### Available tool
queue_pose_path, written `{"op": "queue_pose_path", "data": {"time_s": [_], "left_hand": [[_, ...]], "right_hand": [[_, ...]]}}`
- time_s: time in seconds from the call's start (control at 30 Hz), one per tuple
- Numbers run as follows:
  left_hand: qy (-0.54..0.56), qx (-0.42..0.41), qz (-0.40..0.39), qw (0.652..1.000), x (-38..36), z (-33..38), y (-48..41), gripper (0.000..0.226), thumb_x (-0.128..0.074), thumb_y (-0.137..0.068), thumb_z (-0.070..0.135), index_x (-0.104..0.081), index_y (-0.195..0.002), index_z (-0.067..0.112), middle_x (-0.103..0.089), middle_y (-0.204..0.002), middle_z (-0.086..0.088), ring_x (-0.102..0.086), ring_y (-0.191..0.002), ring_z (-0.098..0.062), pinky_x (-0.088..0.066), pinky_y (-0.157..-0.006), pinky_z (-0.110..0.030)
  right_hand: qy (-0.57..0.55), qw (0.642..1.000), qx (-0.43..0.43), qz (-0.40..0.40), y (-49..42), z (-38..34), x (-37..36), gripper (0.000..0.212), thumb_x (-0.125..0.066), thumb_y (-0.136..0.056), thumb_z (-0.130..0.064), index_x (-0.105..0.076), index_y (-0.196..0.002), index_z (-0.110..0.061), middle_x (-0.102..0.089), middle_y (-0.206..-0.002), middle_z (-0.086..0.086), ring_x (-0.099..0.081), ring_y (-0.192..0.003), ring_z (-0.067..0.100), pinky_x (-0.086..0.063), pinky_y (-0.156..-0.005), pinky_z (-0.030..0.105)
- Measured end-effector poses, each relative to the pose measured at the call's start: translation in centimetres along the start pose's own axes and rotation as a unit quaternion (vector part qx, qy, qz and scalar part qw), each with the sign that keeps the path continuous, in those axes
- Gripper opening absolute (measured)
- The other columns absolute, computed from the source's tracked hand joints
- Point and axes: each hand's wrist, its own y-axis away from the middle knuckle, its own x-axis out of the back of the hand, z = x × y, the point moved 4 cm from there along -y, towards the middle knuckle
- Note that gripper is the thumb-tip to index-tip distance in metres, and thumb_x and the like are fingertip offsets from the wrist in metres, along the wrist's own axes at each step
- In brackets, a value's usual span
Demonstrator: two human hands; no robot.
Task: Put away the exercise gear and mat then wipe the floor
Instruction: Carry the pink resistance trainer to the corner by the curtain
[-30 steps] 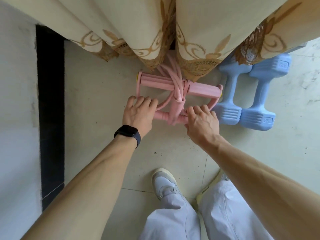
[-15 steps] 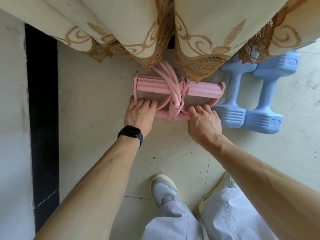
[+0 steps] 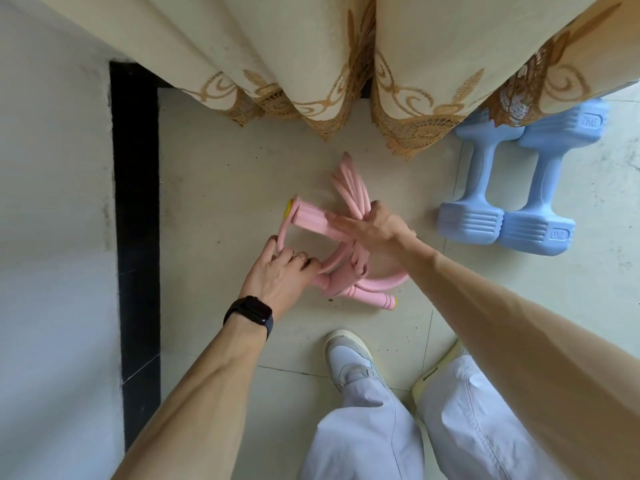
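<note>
Pink puller is down on the floor, between the curtain hem and my shoes, with the dumbbells off right. My left hand has its fingers curled round the side loop. My right hand lies on the foam bar, fingers nearly straight. It's light, I reckon, but floppy and springy, so grab the stiff bars, not the tubes.

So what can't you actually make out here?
Head view only.
- Blue dumbbells: far ends partly covered by the curtain hem.
- Right hand: motion-blurred; whether it grips the pink pull band is unclear.
- Band's knot: partly under the right hand.
- Left hand: its fingers hide part of the band's loop.
- Whatever lies behind the curtain: hidden.
</note>
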Motion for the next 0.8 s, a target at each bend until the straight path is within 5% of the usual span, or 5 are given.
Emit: {"op": "queue_pose_path", "data": {"time_s": [0.2, 0.47, 0.57, 0.7, 0.8], "left_hand": [[0.024, 0.021, 0.010, 0.999, 0.4, -1.5, 1.1, 0.051, -0.024, -0.072, 0.002, -0.067, -0.095, 0.017, -0.065, -0.076, -0.001, -0.063, -0.071, -0.026, -0.044, -0.078, -0.040], [0.128, 0.085, 0.069, 0.986, -0.2, -3.6, -6.4, 0.046, -0.074, -0.070, -0.003, -0.064, -0.109, 0.019, -0.069, -0.093, 0.000, -0.066, -0.091, -0.027, -0.043, -0.082, -0.043], [0.170, 0.100, 0.060, 0.978, -0.3, -4.5, -9.7, 0.049, -0.067, -0.078, -0.004, -0.061, -0.122, 0.017, -0.069, -0.112, -0.008, -0.062, -0.108, -0.032, -0.041, -0.087, -0.046], [0.177, 0.127, 0.050, 0.975, -1.4, -4.5, -11.7, 0.058, -0.063, -0.075, -0.007, -0.057, -0.129, 0.013, -0.062, -0.128, -0.011, -0.043, -0.135, -0.031, -0.028, -0.106, -0.049], [0.169, 0.167, 0.050, 0.970, -2.3, -3.3, -11.4, 0.065, -0.063, -0.076, -0.005, -0.052, -0.137, 0.015, -0.060, -0.133, -0.008, -0.042, -0.135, -0.031, -0.030, -0.109, -0.056]], "right_hand": [[-0.015, 0.987, 0.050, 0.154, 1.0, -0.8, -1.1, 0.036, -0.053, -0.087, -0.050, -0.049, -0.105, -0.019, -0.064, -0.089, 0.002, -0.060, -0.089, 0.032, -0.038, -0.081, 0.042], [0.142, 0.868, 0.254, 0.403, 0.6, -4.5, 3.5, 0.050, -0.052, -0.089, -0.042, -0.054, -0.128, -0.012, -0.064, -0.108, 0.020, -0.055, -0.103, 0.042, -0.035, -0.091, 0.049], [0.243, 0.874, 0.225, 0.355, -1.4, -2.3, 3.8, 0.075, -0.045, -0.091, -0.058, -0.040, -0.144, -0.006, -0.052, -0.137, 0.024, -0.043, -0.129, 0.042, -0.026, -0.110, 0.052], [0.365, 0.862, 0.215, 0.279, -1.5, 4.7, 1.9, 0.094, -0.054, -0.088, -0.045, -0.003, -0.158, -0.008, 0.007, -0.166, 0.017, 0.007, -0.153, 0.031, -0.004, -0.123, 0.055], [0.416, 0.855, 0.209, 0.229, -0.7, 8.9, -0.2, 0.096, -0.061, -0.083, -0.034, -0.007, -0.159, -0.009, 0.004, -0.166, 0.014, 0.002, -0.153, 0.031, -0.002, -0.123, 0.052]]}}
